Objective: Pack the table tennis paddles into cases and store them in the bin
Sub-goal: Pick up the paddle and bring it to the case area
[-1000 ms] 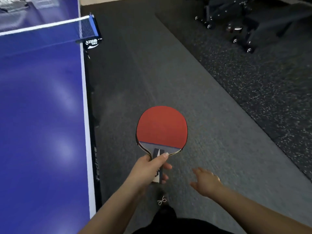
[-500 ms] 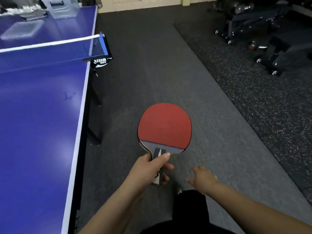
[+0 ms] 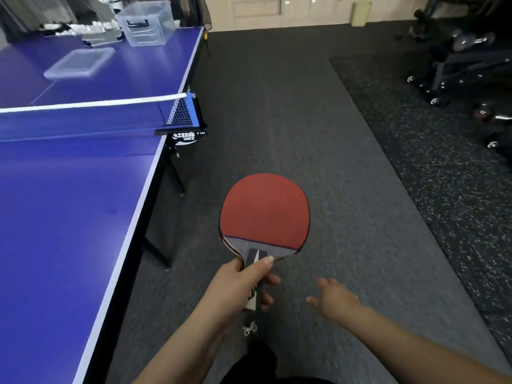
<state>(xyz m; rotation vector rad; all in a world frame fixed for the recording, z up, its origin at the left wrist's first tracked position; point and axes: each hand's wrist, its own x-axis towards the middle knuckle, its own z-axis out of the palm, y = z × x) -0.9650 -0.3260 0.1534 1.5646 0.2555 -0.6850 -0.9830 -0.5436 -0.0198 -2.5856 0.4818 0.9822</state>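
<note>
Well, a good deal at the far end of the blue worktop (image 3: 69, 217) is smearing into blur: a heap of black-and-white things (image 3: 83, 27) is lying just left of the clear plastic bin (image 3: 145, 23), and I cannot tell whether those are cases or something else. A shallow clear lid or tray (image 3: 80, 63) is sitting nearer, apart from the bin, on the far side of the net (image 3: 91, 117). The worktop is running off the left edge, and the dark wheeled equipment (image 3: 465, 67) over on the right is being cut off by the frame, too shadowy to name. Both forearms are entering from the bottom edge, so nothing past them is showing. The left hand (image 3: 238, 289) is gripping the paddle (image 3: 264, 214) by its handle, fingers curling round it and the thumb lying up the front toward the blade, hiding most of the handle. The paddle is standing red face up, out over the grey carpet (image 3: 277, 106), beside the worktop's edge and well apart from the bin. The right hand (image 3: 335, 299) is hovering just right of the handle, holding nothing, touching nothing, its fingers loosely spread and blurring slightly.
</note>
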